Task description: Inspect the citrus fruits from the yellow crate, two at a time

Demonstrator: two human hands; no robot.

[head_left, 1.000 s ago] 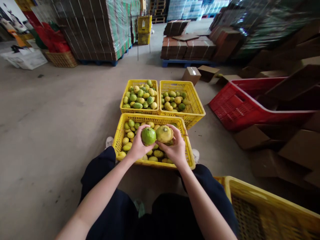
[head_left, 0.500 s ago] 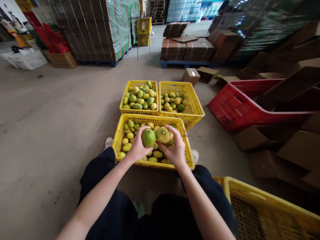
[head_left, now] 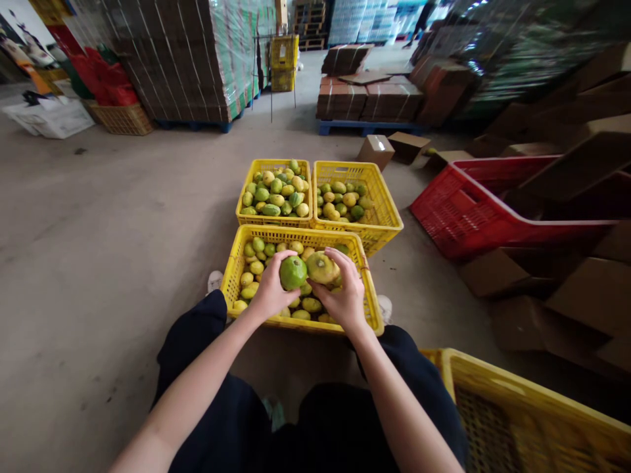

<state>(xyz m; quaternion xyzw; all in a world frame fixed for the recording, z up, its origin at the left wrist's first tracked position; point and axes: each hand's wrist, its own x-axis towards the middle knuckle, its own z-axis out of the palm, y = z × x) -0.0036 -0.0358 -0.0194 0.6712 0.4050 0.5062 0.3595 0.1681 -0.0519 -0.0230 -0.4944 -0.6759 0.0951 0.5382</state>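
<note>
My left hand (head_left: pixel 274 288) is wrapped round a green fruit (head_left: pixel 293 272) above the near yellow crate (head_left: pixel 300 232). Beside it, my right hand (head_left: pixel 346 292) grips a larger yellow-green fruit (head_left: pixel 321 267). The two fruits are side by side, almost touching. Beneath them the crate holds many yellow and green fruits (head_left: pixel 311 305), partly hidden by my hands. Behind it stand a full yellow crate (head_left: pixel 275 222) on the left and a less full yellow crate (head_left: pixel 389 209) on the right.
To the right is a red crate (head_left: pixel 458 217) with cardboard in it, beside open cardboard boxes (head_left: pixel 586 295). Another yellow crate (head_left: pixel 532 387) stands at the lower right. Farther back are wrapped stacks (head_left: pixel 172 59) and cardboard bundles (head_left: pixel 369 98) on pallets.
The green fruit has turned slightly in my left hand, and the yellow-green fruit has tilted a little in my right. At the far back, a person's leg now shows.
</note>
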